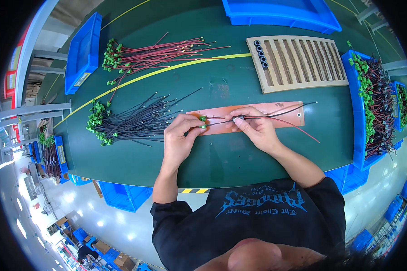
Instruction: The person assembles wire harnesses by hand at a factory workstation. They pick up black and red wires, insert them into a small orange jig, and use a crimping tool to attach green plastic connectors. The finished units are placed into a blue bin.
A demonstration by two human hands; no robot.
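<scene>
Over an orange-brown rectangular board (294,119), toward the green worktop's (203,167) front edge, the left hand (180,132) pinches small green block connectors (203,118) on slender red (306,134) and black wires (309,103). The right hand (260,131) grips a small dark cylindrical piece (239,118) along them; their tips splay rightward.

From my remote seat I see a board (221,129) near the middle of the tabletop (257,169), with two wires (298,128) running over it and past its right end. To its left I have the near bundle (140,119), and behind that the far bundle (167,55). A bin (82,56) stands left of both. Behind the board, to the right, lies a rack (261,80), rings (259,55) in its left end. Right of the rack is a filled tub (358,113); behind it, a tray (280,22).
</scene>
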